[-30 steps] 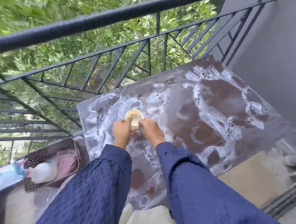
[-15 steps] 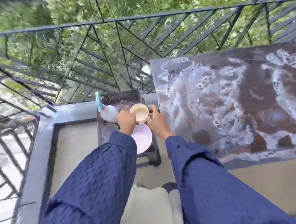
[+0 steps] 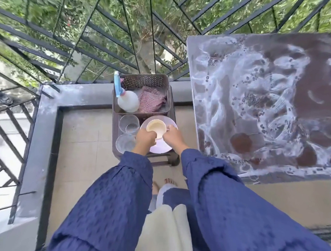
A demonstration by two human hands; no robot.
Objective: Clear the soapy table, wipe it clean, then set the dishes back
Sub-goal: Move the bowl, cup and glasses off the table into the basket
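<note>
Both hands hold a cream cup (image 3: 156, 127) over a pale plate (image 3: 162, 147) that lies on a low dark stool (image 3: 114, 140). My left hand (image 3: 145, 140) grips the cup's near left rim. My right hand (image 3: 172, 137) pinches its right side. Two clear glass bowls (image 3: 129, 123) (image 3: 125, 146) sit on the stool left of the plate. The soapy brown table (image 3: 267, 103) stands to the right, covered in white foam, with no dishes on it.
A dark perforated basket (image 3: 144, 81) at the stool's far end holds a white spray bottle (image 3: 128, 102) and a checked cloth (image 3: 151, 102). A black railing (image 3: 111, 38) and a grey ledge (image 3: 47, 100) bound the balcony. My bare foot (image 3: 170, 181) stands on the beige tiled floor.
Both hands carried the cup from the soapy table leftward to the stool and now hold it low over the plate. The view swung left and down with them.
</note>
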